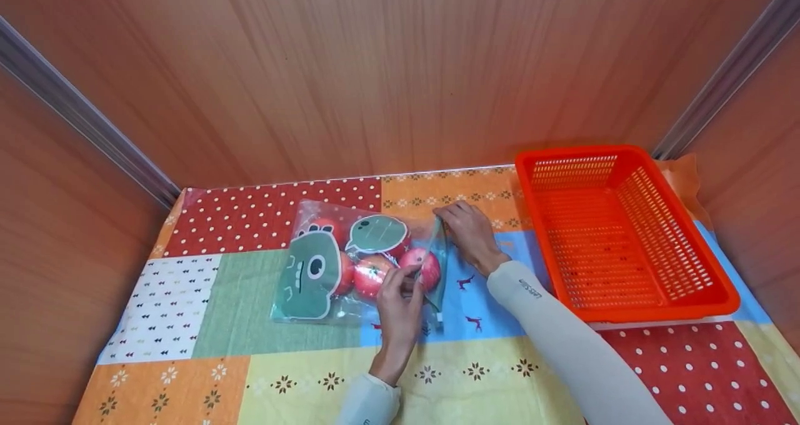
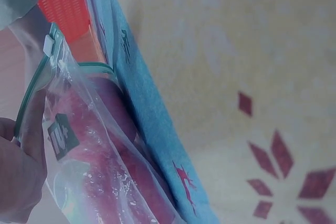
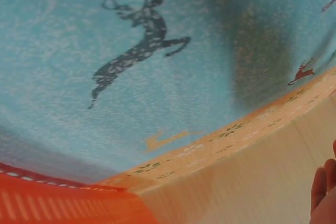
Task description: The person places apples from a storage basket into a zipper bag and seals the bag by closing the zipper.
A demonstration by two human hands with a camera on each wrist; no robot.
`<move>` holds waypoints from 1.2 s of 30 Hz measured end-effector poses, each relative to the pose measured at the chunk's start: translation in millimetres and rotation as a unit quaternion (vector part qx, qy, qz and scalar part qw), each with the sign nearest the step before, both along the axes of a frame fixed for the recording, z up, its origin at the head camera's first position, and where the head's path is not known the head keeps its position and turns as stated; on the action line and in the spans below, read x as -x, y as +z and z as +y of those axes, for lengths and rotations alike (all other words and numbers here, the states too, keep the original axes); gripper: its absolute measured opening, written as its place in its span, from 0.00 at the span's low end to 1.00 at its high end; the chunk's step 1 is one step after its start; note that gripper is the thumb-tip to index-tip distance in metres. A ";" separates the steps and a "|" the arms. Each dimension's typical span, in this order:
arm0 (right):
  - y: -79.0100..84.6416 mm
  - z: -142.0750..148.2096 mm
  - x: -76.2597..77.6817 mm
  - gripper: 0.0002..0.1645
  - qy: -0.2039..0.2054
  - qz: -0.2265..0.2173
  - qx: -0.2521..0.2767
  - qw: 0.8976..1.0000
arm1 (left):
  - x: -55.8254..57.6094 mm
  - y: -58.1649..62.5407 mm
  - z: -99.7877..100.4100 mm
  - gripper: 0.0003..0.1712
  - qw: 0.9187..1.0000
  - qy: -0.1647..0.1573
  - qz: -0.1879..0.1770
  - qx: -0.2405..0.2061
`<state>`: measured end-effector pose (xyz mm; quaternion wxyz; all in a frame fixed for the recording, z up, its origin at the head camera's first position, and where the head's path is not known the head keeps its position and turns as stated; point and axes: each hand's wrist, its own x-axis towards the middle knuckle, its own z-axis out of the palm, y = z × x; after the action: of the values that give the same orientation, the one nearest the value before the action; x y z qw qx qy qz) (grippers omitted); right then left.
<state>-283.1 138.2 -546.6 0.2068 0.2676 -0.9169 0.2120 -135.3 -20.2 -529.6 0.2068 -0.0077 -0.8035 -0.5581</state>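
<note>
A clear zip bag point(image 1: 350, 315) with a green cartoon print lies on the cloth, several red round fruits that look like apples point(image 1: 373, 277) inside it. Its green-edged mouth point(image 1: 442, 244) faces right, and a white slider point(image 2: 49, 45) sits at the near end of that edge. My left hand point(image 1: 401, 306) pinches the bag's mouth edge near its middle, above the rightmost fruit. At the far corner of the mouth, my right hand point(image 1: 470, 234) holds the edge with curled fingers. Only some of its fingertips point(image 3: 318, 190) show in the right wrist view.
An orange-red plastic basket point(image 1: 606, 250) stands to the right of my right hand, with no contents visible. Patchwork cloth point(image 1: 250, 300) covers the table. Wood-grain panels point(image 1: 375, 69) rise at the back and both sides.
</note>
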 end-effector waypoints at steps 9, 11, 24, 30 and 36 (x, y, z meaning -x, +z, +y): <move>1.0 -2.0 6.9 0.21 0.010 0.059 -0.018 0.998 | 0.1 0.0 -0.9 0.15 1.000 -0.004 -0.001 -0.006; 1.8 -2.4 7.4 0.20 0.013 0.059 -0.005 0.998 | -0.1 0.4 -0.8 0.16 1.000 -0.005 0.000 -0.006; 3.1 -0.3 8.8 0.14 0.027 0.073 -0.016 0.997 | -2.1 0.8 -1.2 0.16 1.000 -0.020 -0.023 -0.001; 3.1 -1.6 9.8 0.13 0.028 0.081 -0.011 0.996 | -5.7 1.0 -3.6 0.19 0.999 -0.038 -0.028 0.018; 2.2 -1.1 9.8 0.12 0.027 0.075 0.001 0.997 | -15.4 3.3 -7.2 0.26 0.993 -0.081 -0.028 0.075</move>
<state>-292.9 137.1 -544.4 0.2694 0.3071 -0.8912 0.1973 -119.9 -27.4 -526.3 0.1375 -0.0729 -0.8453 -0.5111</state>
